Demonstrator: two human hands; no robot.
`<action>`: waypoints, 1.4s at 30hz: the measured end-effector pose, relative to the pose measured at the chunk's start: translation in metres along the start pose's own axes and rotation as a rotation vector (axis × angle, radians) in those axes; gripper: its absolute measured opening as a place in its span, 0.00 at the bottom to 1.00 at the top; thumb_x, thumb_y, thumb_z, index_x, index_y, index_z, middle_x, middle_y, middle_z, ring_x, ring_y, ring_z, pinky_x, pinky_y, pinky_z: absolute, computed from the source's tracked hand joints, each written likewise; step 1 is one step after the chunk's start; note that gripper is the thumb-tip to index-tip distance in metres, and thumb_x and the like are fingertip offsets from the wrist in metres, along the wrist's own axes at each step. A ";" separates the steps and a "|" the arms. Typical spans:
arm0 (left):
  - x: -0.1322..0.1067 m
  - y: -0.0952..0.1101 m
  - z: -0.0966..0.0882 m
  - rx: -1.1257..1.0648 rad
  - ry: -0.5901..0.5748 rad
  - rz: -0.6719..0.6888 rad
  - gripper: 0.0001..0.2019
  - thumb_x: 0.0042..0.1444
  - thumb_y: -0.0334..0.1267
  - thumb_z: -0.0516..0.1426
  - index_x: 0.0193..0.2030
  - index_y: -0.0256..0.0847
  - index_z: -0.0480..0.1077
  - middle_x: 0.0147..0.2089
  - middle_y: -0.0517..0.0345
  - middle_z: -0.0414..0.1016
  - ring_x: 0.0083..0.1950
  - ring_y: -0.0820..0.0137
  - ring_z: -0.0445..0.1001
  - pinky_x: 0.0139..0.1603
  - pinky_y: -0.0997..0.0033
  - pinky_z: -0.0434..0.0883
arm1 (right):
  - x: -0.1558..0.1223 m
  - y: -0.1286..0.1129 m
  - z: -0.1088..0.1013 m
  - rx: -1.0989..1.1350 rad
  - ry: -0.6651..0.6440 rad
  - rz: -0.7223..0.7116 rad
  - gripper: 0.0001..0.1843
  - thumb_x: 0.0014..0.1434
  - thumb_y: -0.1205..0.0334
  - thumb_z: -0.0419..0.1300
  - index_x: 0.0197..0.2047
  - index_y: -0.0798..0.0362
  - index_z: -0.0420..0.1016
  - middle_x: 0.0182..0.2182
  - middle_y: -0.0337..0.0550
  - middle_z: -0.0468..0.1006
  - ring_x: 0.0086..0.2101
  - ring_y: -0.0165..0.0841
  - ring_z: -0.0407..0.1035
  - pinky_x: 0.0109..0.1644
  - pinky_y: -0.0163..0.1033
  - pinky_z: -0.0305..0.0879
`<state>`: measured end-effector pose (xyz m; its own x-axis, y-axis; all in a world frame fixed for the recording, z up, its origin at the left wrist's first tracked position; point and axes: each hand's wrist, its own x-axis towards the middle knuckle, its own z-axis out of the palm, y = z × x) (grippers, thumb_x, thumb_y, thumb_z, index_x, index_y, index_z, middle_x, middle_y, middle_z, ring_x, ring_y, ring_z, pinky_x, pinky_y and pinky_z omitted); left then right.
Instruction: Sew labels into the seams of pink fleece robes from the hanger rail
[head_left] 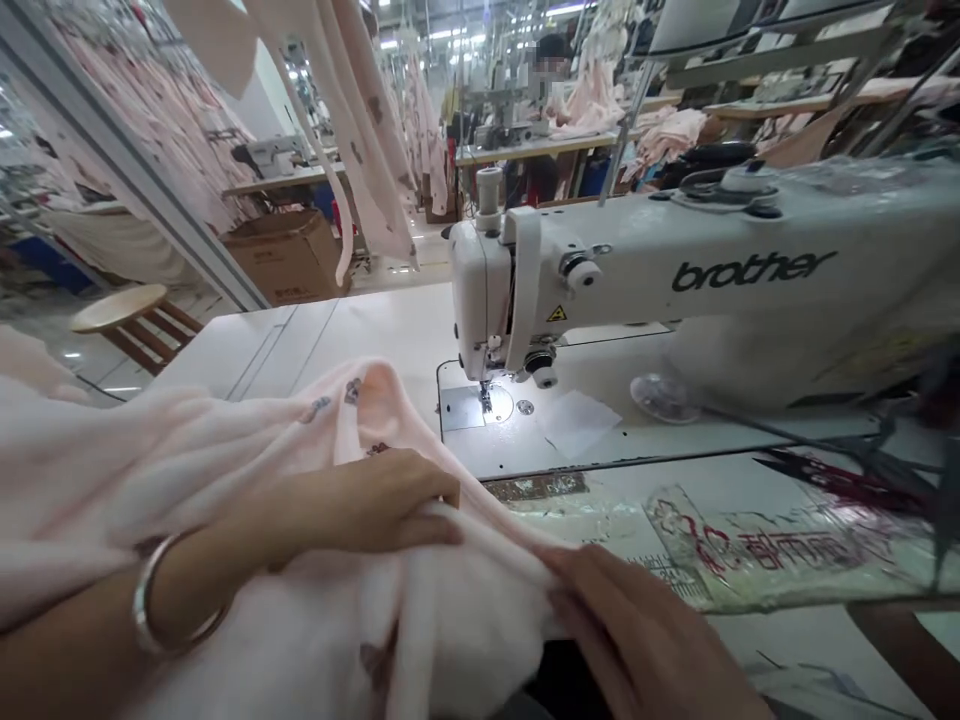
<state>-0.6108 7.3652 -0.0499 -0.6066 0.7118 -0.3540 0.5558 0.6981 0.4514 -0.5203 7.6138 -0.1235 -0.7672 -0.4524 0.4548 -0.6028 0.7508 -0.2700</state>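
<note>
A soft pale pink fleece garment (247,450) with small dark printed figures spreads over the left part of the sewing table and hangs over its front edge. My left hand (375,500), a silver bangle on its wrist, is closed on a folded edge of this fabric. Lower right, my right hand (630,610) pinches the same edge, and the cloth runs taut between both hands. Beyond them stands a white sewing machine (600,270), its lit needle area (487,400) apart from the fabric. Part of the garment lies hidden under my left forearm.
Dark red-handled scissors (840,480) and a clear round-headed tool (664,398) lie at the right. A white scrap (577,422) rests beside the needle plate. Pink fabric pieces (367,130) hang behind the table. A wooden stool (127,310) and cardboard box (281,255) stand further back.
</note>
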 end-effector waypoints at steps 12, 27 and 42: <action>0.019 0.008 0.009 0.150 0.125 -0.157 0.06 0.58 0.40 0.54 0.35 0.39 0.67 0.35 0.59 0.70 0.35 0.68 0.67 0.35 0.68 0.60 | 0.033 0.030 0.007 0.207 -0.267 0.287 0.06 0.55 0.69 0.59 0.31 0.50 0.65 0.33 0.38 0.68 0.34 0.31 0.66 0.32 0.35 0.63; 0.046 0.019 0.026 -0.292 0.116 0.015 0.13 0.57 0.46 0.56 0.45 0.43 0.66 0.44 0.60 0.72 0.44 0.69 0.69 0.42 0.72 0.63 | 0.078 0.058 -0.033 0.771 -0.720 0.351 0.04 0.54 0.62 0.59 0.31 0.53 0.68 0.27 0.36 0.72 0.28 0.28 0.65 0.28 0.32 0.56; 0.044 0.032 0.030 -0.463 0.152 0.038 0.13 0.59 0.44 0.55 0.47 0.41 0.71 0.44 0.60 0.74 0.43 0.71 0.70 0.42 0.75 0.63 | 0.079 0.060 -0.031 0.790 -0.658 0.390 0.03 0.47 0.67 0.58 0.29 0.55 0.69 0.27 0.37 0.73 0.27 0.27 0.64 0.27 0.31 0.56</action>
<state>-0.6028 7.4208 -0.0760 -0.6861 0.6929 -0.2218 0.2891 0.5394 0.7909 -0.6100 7.6382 -0.0775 -0.7608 -0.5957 -0.2575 -0.0842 0.4840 -0.8710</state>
